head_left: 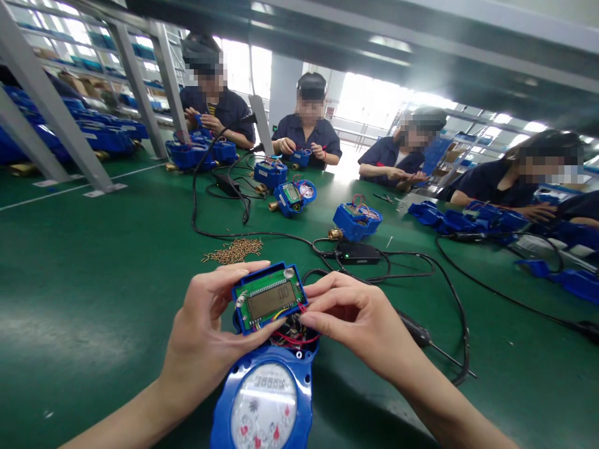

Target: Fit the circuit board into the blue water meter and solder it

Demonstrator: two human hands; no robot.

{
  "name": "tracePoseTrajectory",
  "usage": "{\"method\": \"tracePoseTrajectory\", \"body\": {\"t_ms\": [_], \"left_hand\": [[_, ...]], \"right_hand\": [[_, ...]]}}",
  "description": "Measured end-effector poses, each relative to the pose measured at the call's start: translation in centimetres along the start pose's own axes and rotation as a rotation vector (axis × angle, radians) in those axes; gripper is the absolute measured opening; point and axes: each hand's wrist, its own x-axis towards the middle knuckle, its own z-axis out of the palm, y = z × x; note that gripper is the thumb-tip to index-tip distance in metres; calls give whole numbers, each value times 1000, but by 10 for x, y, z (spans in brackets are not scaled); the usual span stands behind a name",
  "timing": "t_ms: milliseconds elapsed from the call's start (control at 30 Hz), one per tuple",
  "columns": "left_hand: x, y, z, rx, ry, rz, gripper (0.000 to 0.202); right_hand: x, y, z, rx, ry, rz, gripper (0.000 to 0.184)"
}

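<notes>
A blue water meter (264, 399) with a white dial lies on the green table right in front of me. Above its dial sits a green circuit board with an LCD screen (269, 298) in a blue frame, with red, yellow and black wires (292, 335) bunched under it. My left hand (206, 324) grips the board's left edge, thumb under its lower side. My right hand (349, 315) pinches at the board's right lower corner, fingertips among the wires.
A heap of small brass screws (234, 249) lies behind the meter. A black adapter (358, 252) and cables (449, 293) cross the table; an electric screwdriver (421, 340) lies to the right. More blue meters (356, 219) stand farther back. Several seated co-workers line the far edge.
</notes>
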Motion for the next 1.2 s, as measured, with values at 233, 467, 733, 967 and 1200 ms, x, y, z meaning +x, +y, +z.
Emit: {"method": "tracePoseTrajectory", "body": {"t_ms": [233, 467, 733, 967, 1200], "left_hand": [[0, 6, -3, -27, 18, -179, 58], [3, 7, -1, -30, 16, -196, 57], [3, 7, 1, -54, 11, -192, 56], [3, 8, 3, -76, 13, -209, 56], [2, 7, 4, -63, 22, -237, 54]], "right_hand": [[3, 6, 9, -126, 50, -152, 9], [3, 19, 20, 38, 207, -142, 13], [-1, 33, 39, 282, 380, -166, 21], [-1, 34, 42, 372, 424, -164, 25], [-5, 38, 40, 127, 445, -298, 33]]}}
